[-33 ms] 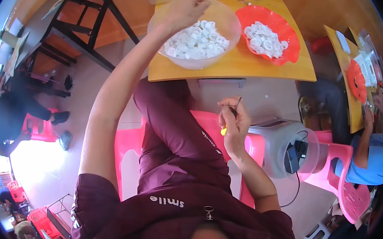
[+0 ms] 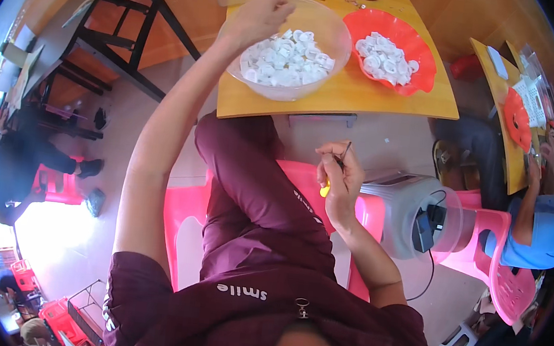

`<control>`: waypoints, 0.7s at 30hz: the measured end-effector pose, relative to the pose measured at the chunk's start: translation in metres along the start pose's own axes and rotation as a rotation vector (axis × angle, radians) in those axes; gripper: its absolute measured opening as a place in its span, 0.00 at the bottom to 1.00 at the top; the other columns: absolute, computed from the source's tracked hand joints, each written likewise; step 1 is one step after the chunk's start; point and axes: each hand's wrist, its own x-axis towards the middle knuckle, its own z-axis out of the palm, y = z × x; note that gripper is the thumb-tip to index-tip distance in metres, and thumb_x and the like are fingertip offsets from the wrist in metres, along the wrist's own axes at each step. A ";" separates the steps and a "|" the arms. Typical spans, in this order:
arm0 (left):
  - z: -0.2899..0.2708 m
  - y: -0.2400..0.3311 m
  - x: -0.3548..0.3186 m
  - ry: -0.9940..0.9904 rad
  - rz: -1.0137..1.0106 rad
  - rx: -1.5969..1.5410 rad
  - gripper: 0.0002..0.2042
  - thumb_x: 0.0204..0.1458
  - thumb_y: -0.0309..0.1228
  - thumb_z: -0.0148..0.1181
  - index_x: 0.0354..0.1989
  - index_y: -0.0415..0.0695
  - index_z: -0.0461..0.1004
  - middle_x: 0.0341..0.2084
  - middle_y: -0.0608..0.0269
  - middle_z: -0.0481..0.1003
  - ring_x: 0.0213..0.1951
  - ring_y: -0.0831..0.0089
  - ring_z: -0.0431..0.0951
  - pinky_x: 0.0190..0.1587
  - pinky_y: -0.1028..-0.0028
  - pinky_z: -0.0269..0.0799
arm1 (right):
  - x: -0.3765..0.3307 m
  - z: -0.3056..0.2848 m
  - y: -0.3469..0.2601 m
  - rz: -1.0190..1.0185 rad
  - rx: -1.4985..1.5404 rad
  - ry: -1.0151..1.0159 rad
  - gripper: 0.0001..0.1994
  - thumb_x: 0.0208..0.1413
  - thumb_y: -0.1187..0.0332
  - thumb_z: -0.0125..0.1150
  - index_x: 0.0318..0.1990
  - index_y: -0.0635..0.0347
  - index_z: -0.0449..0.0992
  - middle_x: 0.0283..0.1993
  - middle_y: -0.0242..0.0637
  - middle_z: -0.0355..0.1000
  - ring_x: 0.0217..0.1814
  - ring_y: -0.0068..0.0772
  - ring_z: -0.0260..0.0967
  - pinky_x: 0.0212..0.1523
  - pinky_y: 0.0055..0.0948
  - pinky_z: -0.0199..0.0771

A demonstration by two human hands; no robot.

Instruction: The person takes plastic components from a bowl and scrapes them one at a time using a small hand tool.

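Left hand [image 2: 260,16] reaching over clear bowl [image 2: 333,38] rim, fingers curled onto small white parts [image 2: 288,59]. Right hand [image 2: 340,179] pinched around thin tool [image 2: 344,154] above lap. Red bowl [image 2: 419,80] beside clear bowl on tabletop [image 2: 377,97].

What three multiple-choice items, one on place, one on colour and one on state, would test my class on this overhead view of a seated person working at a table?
1. Where is the left hand?
A. on the lap
B. at the rim of the clear bowl
C. on the grey machine

2. What colour is the dish beside the clear bowl?
A. orange-red
B. blue
C. green

3. What is the right hand doing?
A. lying flat and empty
B. gripping a chair leg
C. pinching a thin dark tool, with something yellow under it

Answers:
1 B: the left arm reaches out to the bowl of small white pieces.
2 A: its wavy rim is orange-red, with more white pieces inside.
3 C: the fingers close on the tool above the lap.
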 end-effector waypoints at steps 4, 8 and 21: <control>-0.020 -0.036 -0.009 -0.039 -0.028 0.039 0.13 0.50 0.33 0.52 0.36 0.38 0.76 0.22 0.53 0.76 0.26 0.64 0.77 0.35 0.68 0.71 | -0.001 0.008 0.008 0.076 0.037 -0.030 0.08 0.61 0.70 0.45 0.38 0.65 0.71 0.26 0.28 0.60 0.18 0.14 0.57 0.18 0.15 0.55; -0.008 -0.046 -0.003 -0.152 0.161 0.294 0.10 0.48 0.26 0.54 0.36 0.36 0.76 0.31 0.54 0.77 0.32 0.66 0.77 0.35 0.70 0.72 | -0.003 0.012 0.012 0.137 -0.008 -0.059 0.13 0.63 0.66 0.43 0.44 0.64 0.71 0.24 0.26 0.60 0.17 0.13 0.56 0.17 0.14 0.53; 0.039 -0.088 0.039 -0.253 0.232 0.753 0.12 0.47 0.23 0.52 0.40 0.45 0.75 0.41 0.57 0.75 0.45 0.58 0.75 0.44 0.58 0.69 | -0.003 0.015 0.022 0.120 -0.110 -0.080 0.13 0.64 0.65 0.44 0.42 0.64 0.72 0.21 0.25 0.60 0.16 0.12 0.51 0.17 0.14 0.50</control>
